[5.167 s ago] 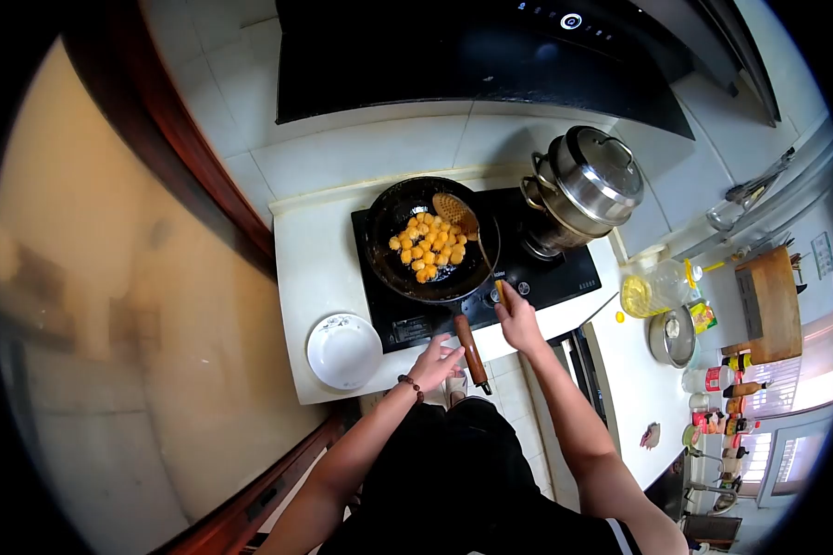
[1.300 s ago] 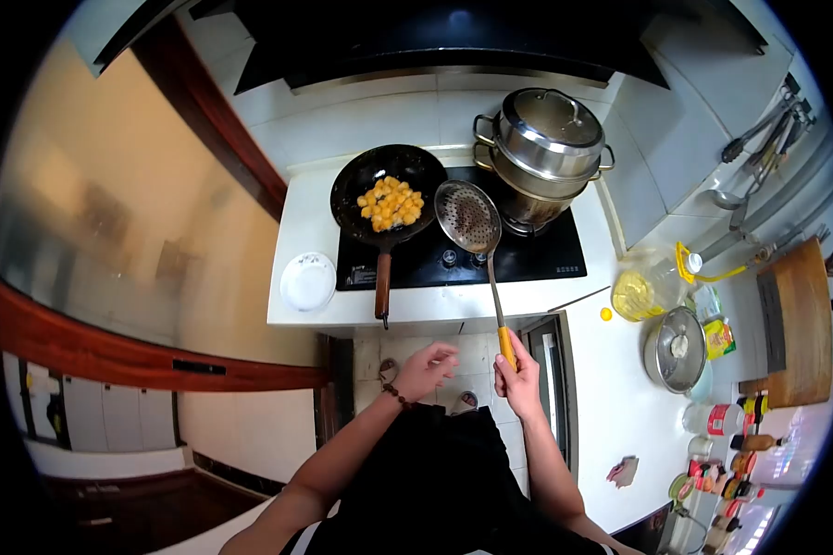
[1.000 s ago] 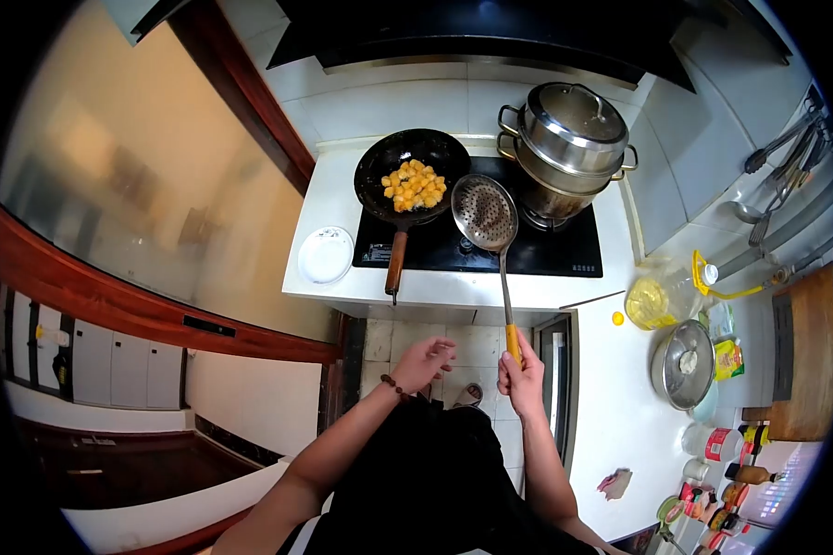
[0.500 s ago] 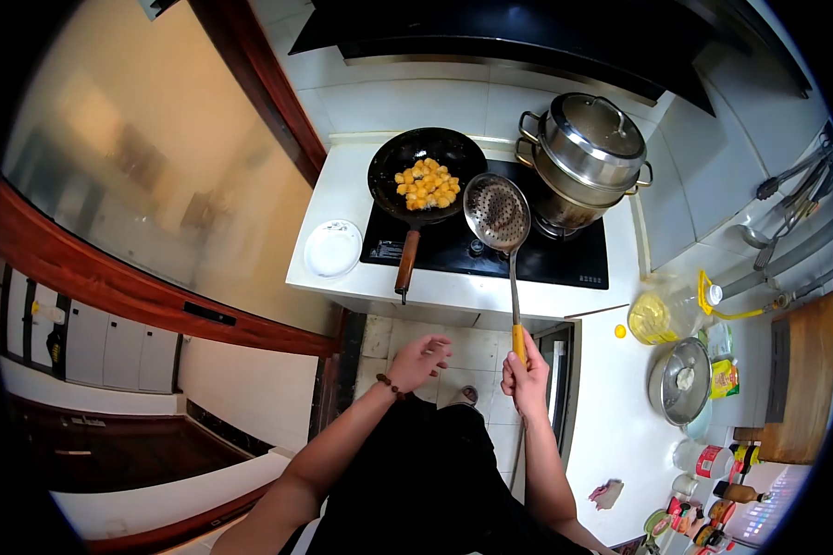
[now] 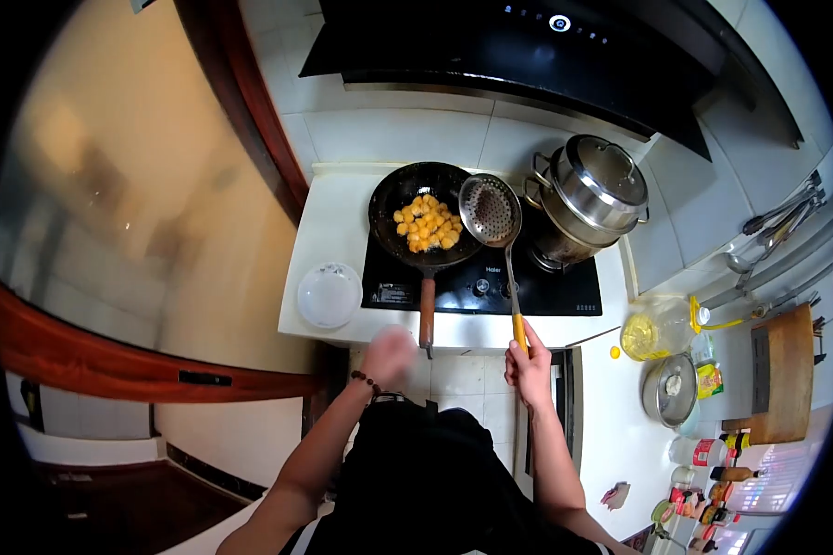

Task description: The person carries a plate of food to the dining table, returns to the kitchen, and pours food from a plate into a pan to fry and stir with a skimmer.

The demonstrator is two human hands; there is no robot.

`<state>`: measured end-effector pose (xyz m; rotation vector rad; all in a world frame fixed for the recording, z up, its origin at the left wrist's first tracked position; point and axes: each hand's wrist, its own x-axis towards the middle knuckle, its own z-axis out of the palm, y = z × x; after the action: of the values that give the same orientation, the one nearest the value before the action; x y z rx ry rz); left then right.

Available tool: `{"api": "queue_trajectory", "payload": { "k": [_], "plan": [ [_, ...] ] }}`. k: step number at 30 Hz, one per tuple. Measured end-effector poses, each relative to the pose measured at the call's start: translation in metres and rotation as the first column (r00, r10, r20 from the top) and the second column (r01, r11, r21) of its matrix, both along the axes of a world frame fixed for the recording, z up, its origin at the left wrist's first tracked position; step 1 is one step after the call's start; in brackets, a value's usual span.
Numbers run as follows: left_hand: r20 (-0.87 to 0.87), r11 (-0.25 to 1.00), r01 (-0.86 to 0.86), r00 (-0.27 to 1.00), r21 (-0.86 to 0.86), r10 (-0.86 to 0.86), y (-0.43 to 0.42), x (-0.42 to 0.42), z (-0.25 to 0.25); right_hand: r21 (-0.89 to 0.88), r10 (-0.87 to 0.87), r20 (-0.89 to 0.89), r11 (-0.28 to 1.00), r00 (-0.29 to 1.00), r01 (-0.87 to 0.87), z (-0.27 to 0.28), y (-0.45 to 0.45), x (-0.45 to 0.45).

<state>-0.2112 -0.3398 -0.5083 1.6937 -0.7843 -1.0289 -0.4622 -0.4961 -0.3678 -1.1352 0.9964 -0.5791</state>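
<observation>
My right hand (image 5: 529, 368) is wrapped round the yellow handle of a perforated skimmer (image 5: 489, 211). The skimmer's head is held over the right rim of a black wok (image 5: 389, 242). Golden fried pieces (image 5: 428, 224) lie heaped in the middle of that wok, whose wooden handle (image 5: 428, 310) points towards me. Just left of the handle's end is my left hand (image 5: 391, 356), apart from it and smeared by motion, so its fingers do not show clearly. A beaded bracelet circles that wrist. To the left of the wok, a white plate (image 5: 329, 296) lies on the counter.
A lidded steel steamer pot (image 5: 588, 199) stands on the right burner of the black stove (image 5: 565, 294). A range hood (image 5: 491, 55) hangs above. On the right counter are an oil jug (image 5: 648, 331), a metal bowl (image 5: 659, 393) and several jars. A sliding door (image 5: 139, 213) flanks the left.
My left hand has moved forward and left, towards the wok's handle. The skimmer's head has shifted slightly left, closer over the wok. My view has tilted up, showing more of the hood.
</observation>
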Motion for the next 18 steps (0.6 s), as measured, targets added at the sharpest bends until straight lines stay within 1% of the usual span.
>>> {"api": "queue_trajectory", "payload": {
  "k": [1, 2, 3, 4, 6, 8, 10, 12, 14, 18],
  "plan": [
    [0.033, 1.000, 0.007, 0.999, 0.013, -0.008, -0.007, 0.011, -0.008, -0.005, -0.011, 0.007, 1.000, 1.000, 0.011, 0.001, -0.002, 0.012],
    [-0.108, 1.000, 0.002, 0.994, -0.011, -0.003, -0.010, 0.018, -0.015, -0.008, -0.022, 0.013, 1.000, 1.000, 0.022, 0.003, -0.004, 0.024],
    [-0.246, 1.000, -0.011, 0.969, -0.028, 0.003, -0.015, 0.024, -0.006, -0.025, -0.028, -0.009, 0.999, 1.000, 0.028, 0.004, -0.005, 0.037],
    [-0.254, 0.999, 0.002, 0.967, -0.033, -0.010, -0.023, 0.029, -0.001, -0.029, -0.041, -0.017, 0.999, 0.999, 0.041, 0.005, -0.007, 0.048],
    [-0.295, 0.996, -0.002, 0.955, 0.086, 0.027, -0.036, 0.038, 0.004, 0.009, -0.066, -0.015, 0.998, 0.998, 0.066, 0.004, -0.011, 0.066],
    [-0.308, 0.996, 0.028, 0.951, 0.085, -0.001, -0.044, 0.044, 0.000, 0.002, -0.081, -0.021, 0.997, 0.996, 0.081, -0.003, -0.015, 0.080],
    [-0.317, 0.993, 0.097, 0.946, 0.072, -0.069, -0.053, 0.048, -0.005, 0.001, -0.099, -0.037, 0.995, 0.994, 0.099, -0.007, -0.023, 0.093],
    [-0.351, 0.992, 0.114, 0.932, 0.054, -0.088, -0.058, 0.048, -0.009, -0.009, -0.105, -0.036, 0.994, 0.994, 0.105, -0.008, -0.030, 0.102],
    [-0.310, 0.986, 0.150, 0.943, 0.078, -0.119, -0.063, 0.048, -0.015, -0.006, -0.104, -0.041, 0.995, 0.994, 0.104, -0.015, -0.036, 0.107],
    [-0.326, 0.980, 0.183, 0.933, 0.074, -0.149, -0.069, 0.050, -0.014, 0.003, -0.106, -0.047, 0.994, 0.993, 0.106, -0.021, -0.038, 0.115]
  ]
}}
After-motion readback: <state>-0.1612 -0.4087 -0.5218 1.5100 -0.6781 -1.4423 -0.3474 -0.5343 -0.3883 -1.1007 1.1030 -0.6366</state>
